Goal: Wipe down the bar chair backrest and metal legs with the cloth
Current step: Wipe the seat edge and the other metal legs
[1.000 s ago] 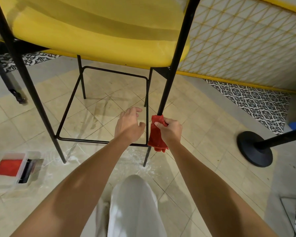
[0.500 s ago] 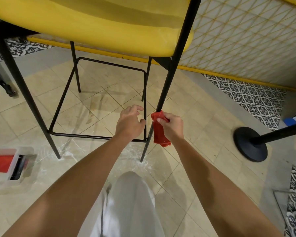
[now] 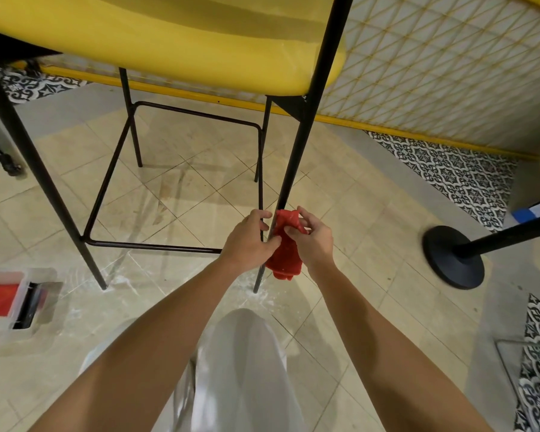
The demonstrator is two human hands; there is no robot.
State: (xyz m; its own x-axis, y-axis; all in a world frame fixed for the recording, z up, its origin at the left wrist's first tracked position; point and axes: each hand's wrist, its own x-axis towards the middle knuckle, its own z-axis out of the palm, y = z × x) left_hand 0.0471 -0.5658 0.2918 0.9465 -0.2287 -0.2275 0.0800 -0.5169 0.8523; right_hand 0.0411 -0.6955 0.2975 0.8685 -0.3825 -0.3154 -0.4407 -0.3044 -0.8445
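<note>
A bar chair with a yellow seat (image 3: 169, 42) stands on thin black metal legs just in front of me. The near right leg (image 3: 303, 126) runs down to the floor between my hands. A red cloth (image 3: 286, 260) is wrapped round the low part of that leg. My right hand (image 3: 312, 241) pinches the cloth's top against the leg. My left hand (image 3: 250, 241) grips the footrest bar beside the leg, thumb touching the cloth. The backrest is out of view.
The black footrest frame (image 3: 169, 244) links the legs low down. A clear plastic box (image 3: 19, 304) with a red cloth lies on the tiled floor at left. A black stanchion base (image 3: 452, 257) stands at right. My knee (image 3: 240, 369) is below the hands. A tiled wall is behind.
Both hands have come closer together at the lower leg; my left hand moved right onto the bar next to the cloth, and the cloth sits bunched lower on the leg.
</note>
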